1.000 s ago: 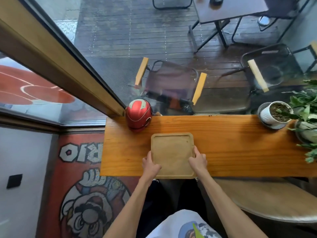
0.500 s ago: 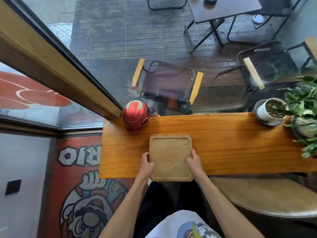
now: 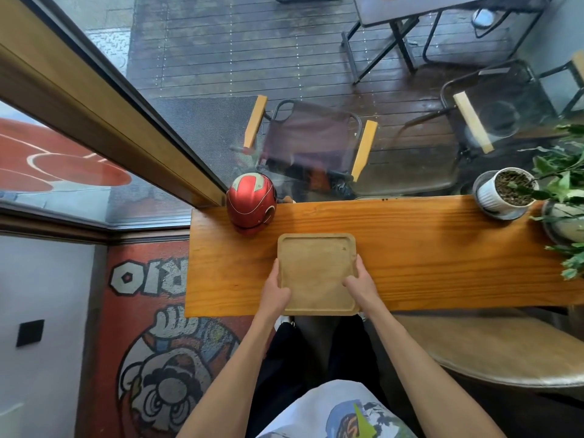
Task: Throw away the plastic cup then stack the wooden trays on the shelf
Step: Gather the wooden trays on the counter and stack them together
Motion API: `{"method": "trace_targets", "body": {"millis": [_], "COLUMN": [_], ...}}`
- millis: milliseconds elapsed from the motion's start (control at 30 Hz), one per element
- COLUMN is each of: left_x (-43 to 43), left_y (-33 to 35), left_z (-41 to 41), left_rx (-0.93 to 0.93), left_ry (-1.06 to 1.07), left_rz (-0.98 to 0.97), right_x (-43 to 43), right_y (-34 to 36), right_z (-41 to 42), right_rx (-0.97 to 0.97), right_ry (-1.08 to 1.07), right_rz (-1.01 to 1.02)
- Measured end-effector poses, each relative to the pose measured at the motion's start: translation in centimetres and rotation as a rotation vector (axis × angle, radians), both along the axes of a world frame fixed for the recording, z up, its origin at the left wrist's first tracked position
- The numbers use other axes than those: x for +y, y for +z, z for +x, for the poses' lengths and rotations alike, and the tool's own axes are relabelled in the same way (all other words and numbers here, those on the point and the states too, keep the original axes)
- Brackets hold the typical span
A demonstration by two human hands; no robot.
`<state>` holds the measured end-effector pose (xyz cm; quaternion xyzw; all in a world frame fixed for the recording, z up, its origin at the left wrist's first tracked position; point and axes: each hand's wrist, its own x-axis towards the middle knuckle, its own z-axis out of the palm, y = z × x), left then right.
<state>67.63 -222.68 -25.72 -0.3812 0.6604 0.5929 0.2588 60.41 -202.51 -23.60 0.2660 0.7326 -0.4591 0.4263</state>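
A light wooden tray (image 3: 316,270) with a raised rim lies flat on the orange wooden counter (image 3: 426,257), its near edge at the counter's front edge. My left hand (image 3: 275,290) grips the tray's left rim, thumb on the inside. My right hand (image 3: 360,284) grips the right rim the same way. The tray's bed is bare. No plastic cup and no second tray are in view.
A red helmet (image 3: 251,202) stands on the counter just beyond the tray's far left corner. A white plant pot (image 3: 505,192) and leafy plants (image 3: 565,191) occupy the counter's right end. A round stool (image 3: 505,349) sits below on the right. Glass fronts the counter.
Both hands have slid a little further up the tray's sides, thumbs now inside the rim. The tray stays in about the same place on the counter.
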Motion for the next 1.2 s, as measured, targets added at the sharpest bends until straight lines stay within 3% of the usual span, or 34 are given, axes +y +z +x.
{"method": "trace_targets", "body": {"millis": [733,1067,1200], "left_x": [-1.1,-0.8,-1.1], "left_y": [-0.3,-1.2,-0.5], "left_z": [-4.9,-7.1,-6.4], "left_rx": [-0.169,-0.399,-0.38], "left_ry": [0.023,-0.002,0.106], "left_rz": [-0.128,-0.086,0.015], "right_x": [1.7,1.0,2.0], "right_y": [-2.1,-4.8,-4.3], "right_z": [-4.0,-5.3,-5.9], "right_rx": [-0.011,-0.127,-0.184], "right_ry": [-0.048,0.008,0.044], "right_rz": [0.099,0.079,0.008]}}
